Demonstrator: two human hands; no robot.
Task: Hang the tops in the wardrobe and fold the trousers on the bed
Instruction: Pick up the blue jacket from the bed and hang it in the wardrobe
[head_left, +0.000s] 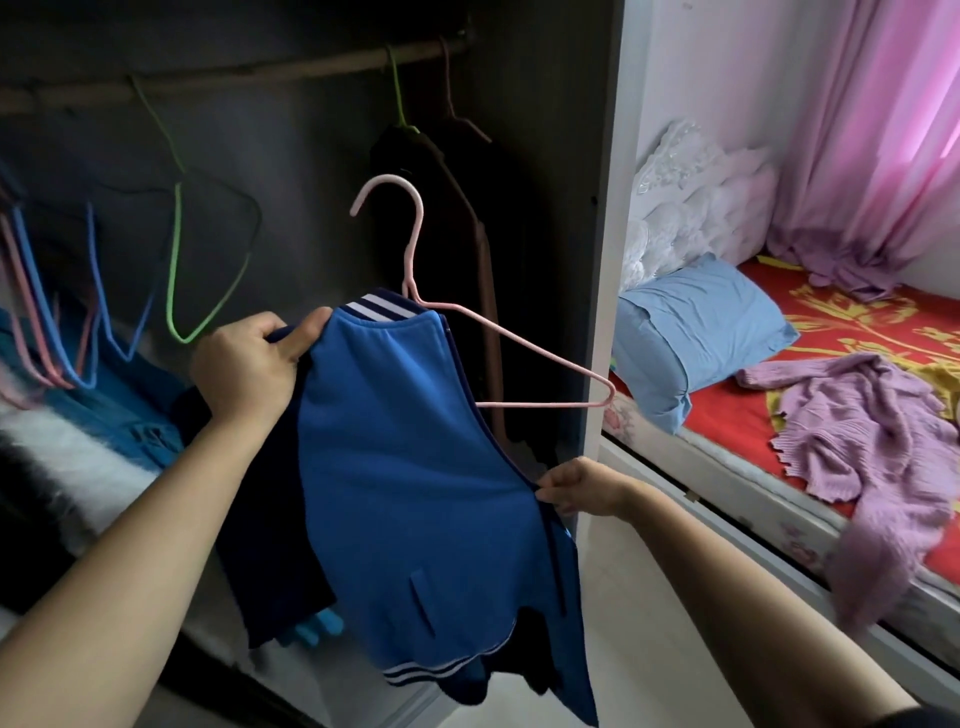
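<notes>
Head view: your left hand (249, 369) grips the blue jacket (415, 467) at its shoulder, your right hand (582, 488) pinches its front edge, and the pink hanger (413, 244) juts bare rightward, hook up, below the rail (234, 74).

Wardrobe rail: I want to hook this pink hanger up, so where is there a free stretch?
The rail is bare between the empty green hanger and the dark garments at its right end. Far left, blue and pink hangers crowd together.
</notes>
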